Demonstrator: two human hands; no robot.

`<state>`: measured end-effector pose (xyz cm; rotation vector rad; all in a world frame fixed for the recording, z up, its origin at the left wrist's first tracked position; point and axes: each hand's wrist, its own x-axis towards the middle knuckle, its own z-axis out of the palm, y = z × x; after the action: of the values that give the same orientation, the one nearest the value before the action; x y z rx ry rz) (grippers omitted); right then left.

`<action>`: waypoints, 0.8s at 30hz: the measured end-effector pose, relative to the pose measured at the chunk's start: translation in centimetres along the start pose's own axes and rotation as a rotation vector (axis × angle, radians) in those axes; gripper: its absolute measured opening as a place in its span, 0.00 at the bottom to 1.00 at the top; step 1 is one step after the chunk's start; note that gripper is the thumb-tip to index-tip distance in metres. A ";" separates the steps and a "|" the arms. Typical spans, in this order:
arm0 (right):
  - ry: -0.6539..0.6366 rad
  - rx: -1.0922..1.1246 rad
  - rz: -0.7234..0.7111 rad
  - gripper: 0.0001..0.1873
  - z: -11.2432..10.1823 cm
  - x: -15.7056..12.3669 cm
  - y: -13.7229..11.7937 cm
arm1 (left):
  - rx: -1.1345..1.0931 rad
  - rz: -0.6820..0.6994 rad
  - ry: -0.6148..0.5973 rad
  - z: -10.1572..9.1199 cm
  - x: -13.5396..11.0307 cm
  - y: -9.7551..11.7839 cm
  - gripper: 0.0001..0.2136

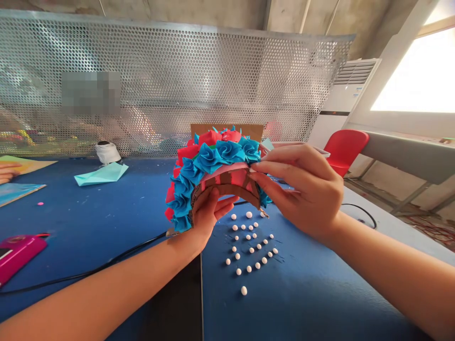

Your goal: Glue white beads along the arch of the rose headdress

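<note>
Held up over the table is a curved cardboard arch, its front edge trimmed with blue folded paper flowers and its top with red ones. A pink band runs along its inner rim. My left hand grips the arch from below, thumb on the cardboard and fingers inside the curve. With thumb and forefinger pinched together, my right hand touches the rim by the rightmost blue flowers. Whatever sits between those fingertips is too small to make out. Several small white balls lie spread on the blue tabletop beneath.
A magenta device and a black cable lie at left. Light-blue folded paper and a white roll are farther back. Another person's hand rests on paper at far left. A perforated metal screen borders the table's back.
</note>
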<state>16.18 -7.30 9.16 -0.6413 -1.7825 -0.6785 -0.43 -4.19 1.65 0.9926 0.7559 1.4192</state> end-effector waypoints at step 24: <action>0.005 0.005 -0.017 0.08 -0.1 -0.1 0.6 | 0.048 -0.037 -0.095 -0.2 -0.5 0.4 0.13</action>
<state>16.73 -6.98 9.24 -0.6209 -1.7860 -0.6866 -0.83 -4.70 1.79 1.0708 0.7372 1.3178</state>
